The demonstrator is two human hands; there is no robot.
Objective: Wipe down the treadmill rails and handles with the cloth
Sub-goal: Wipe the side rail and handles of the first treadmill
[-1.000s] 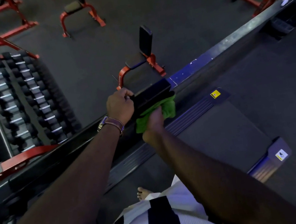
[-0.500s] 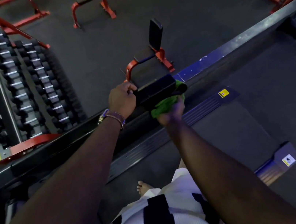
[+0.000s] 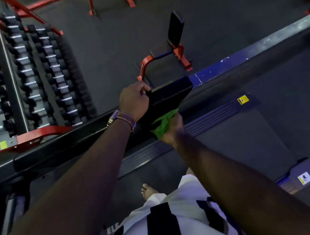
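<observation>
Since the earlier frame, the right hand (image 3: pixel 171 128) has slid its green cloth (image 3: pixel 162 123) nearer, under the black handrail end (image 3: pixel 167 95). It holds the cloth bunched against the near underside; the left hand (image 3: pixel 134 101) clenches the rail's top. Soft and light, the cloth wants a wadded grip. Right fingers are hidden behind it.

Single head-worn wide-angle view, looking steeply down and forward from standing height on the treadmill belt (image 3: pixel 244 144), frame tilted so the rail (image 3: pixel 84 136) runs diagonally from lower left to upper right. Both forearms reach in from the bottom edge, near the lens, with the left hand (image 3: pixel 134 101) and right hand (image 3: pixel 172 127) meeting at frame centre. Farther off, the dumbbell rack (image 3: pixel 23 76) fills the upper left and a bench (image 3: pixel 168 49) sits past the rail, top centre.
</observation>
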